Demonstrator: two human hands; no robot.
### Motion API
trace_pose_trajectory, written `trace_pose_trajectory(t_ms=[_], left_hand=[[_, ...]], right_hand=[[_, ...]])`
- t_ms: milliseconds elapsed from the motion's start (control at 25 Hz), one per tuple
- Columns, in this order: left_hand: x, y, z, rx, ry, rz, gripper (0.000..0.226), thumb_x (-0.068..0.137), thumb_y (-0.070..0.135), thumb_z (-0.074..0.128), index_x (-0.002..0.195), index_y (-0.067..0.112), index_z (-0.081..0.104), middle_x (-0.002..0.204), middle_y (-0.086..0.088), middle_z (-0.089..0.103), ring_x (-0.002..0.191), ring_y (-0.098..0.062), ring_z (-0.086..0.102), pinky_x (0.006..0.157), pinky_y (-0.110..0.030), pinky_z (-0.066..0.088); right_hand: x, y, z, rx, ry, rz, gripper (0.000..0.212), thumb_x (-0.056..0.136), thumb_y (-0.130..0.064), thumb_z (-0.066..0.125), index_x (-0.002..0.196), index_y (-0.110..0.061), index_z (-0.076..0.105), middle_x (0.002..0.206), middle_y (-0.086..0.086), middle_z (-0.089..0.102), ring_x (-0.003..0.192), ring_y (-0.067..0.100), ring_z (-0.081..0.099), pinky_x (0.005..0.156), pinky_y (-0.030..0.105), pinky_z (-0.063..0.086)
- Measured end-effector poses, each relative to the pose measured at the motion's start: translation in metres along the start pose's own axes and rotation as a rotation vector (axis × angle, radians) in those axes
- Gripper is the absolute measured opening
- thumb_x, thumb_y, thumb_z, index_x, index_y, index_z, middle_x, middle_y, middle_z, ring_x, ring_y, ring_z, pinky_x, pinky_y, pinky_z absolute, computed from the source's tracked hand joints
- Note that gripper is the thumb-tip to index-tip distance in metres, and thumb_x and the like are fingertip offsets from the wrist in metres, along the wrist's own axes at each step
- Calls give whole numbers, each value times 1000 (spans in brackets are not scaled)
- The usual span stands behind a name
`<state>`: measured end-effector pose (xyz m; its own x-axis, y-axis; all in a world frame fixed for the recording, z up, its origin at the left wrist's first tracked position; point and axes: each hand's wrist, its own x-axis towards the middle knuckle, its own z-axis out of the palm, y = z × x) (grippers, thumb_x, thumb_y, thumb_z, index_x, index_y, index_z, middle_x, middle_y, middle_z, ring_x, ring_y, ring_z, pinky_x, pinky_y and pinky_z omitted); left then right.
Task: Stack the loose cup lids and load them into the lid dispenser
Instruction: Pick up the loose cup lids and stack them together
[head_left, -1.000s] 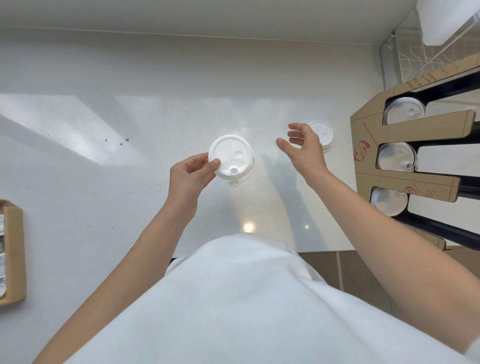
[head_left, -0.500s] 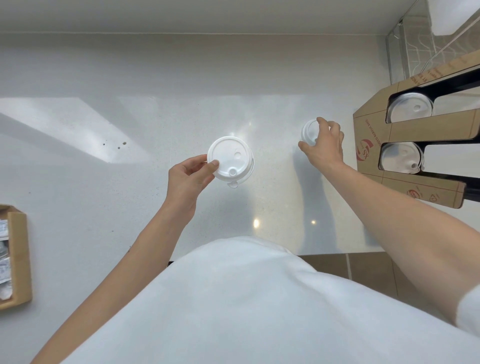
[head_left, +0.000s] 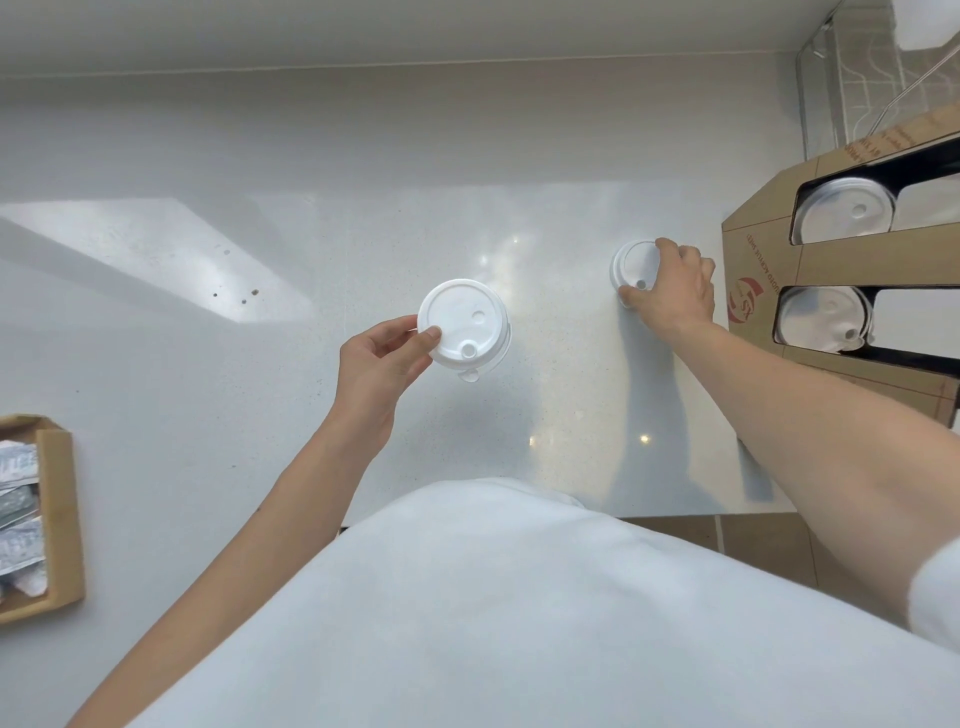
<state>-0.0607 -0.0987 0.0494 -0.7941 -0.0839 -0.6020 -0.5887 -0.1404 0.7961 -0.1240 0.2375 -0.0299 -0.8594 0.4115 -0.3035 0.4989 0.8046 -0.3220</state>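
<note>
My left hand (head_left: 382, 364) holds a small stack of white cup lids (head_left: 464, 325) by its rim, above the middle of the white counter (head_left: 260, 374). To the right, my right hand (head_left: 672, 291) grips another white lid (head_left: 629, 267) that sits on the counter, fingers over its right side. The cardboard lid dispenser (head_left: 758, 280) stands at the right edge, with lids (head_left: 844, 210) showing in two of its black slots.
A cardboard box (head_left: 57, 514) with silver packets sits at the left edge. A clear acrylic stand (head_left: 852, 78) is at the back right. The counter's front edge runs just past my white shirt; brown floor tiles show at lower right.
My right hand reached right to the lone lid by the dispenser and closed on it. The left hand kept its lid stack nearly still.
</note>
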Motion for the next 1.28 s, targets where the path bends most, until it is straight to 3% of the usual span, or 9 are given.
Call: trace_pose_trajectory(t_ms=[400,600,920,1160,1280], left_hand=[[4,-7,1,-20,-5,-14,28,87,10,76,115,6,70,119,-17,73,116,-24,70,96,-27,56],[5,-7,-5,-28,12,-9,34,87,10,76,119,3,69,121,-17,72,117,-24,70,98,-28,56],[3,-9,-11,-38,18,15,35,87,11,77,120,2,69,125,-25,69,117,-27,70,96,-28,57],[-1,-3,-13,-48,-16,34,27,86,12,77,112,7,72,125,-28,68,117,-30,69,93,-27,57],[-3,-1,-13,-51,-37,40,24,86,12,78,109,10,73,126,-29,67,117,-31,69,94,-28,57]], right_hand=[[-59,-28,3,405,-58,-159,77,77,-28,77,145,-22,39,144,3,39,127,19,43,102,32,38],[-95,-58,-10,622,-135,-305,76,76,-31,83,141,-26,44,139,-7,43,125,13,50,104,31,45],[-127,-83,-24,600,-261,-515,75,76,-23,85,141,-24,47,140,-8,46,126,8,49,94,13,47],[-132,-94,-18,558,-290,-540,83,73,-23,87,144,-18,45,140,-4,46,126,9,49,102,19,44],[-136,-98,-18,557,-319,-564,83,73,-25,87,144,-20,45,140,-6,45,125,10,51,99,17,47]])
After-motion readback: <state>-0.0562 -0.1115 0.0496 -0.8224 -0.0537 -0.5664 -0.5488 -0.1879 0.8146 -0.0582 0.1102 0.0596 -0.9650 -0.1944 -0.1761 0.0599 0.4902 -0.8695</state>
